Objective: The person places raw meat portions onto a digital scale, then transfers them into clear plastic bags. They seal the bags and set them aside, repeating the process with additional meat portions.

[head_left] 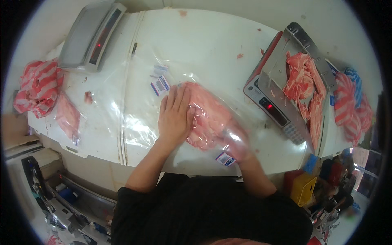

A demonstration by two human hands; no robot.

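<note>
At the near-right end of the flat, pink sliced meat (206, 116), the bare right hand (237, 148) was blurred behind clear, glossy plastic film (235, 138), its fingers indistinct.

You wear a black top (204, 212), dark all across the torso. Your left sleeve (132, 198) and right sleeve (281, 200) are short, ending near the elbows. Your left forearm (152, 165), right forearm (254, 171) and left hand (176, 114) are bare; your right hand (237, 143) looks blurred.
</note>
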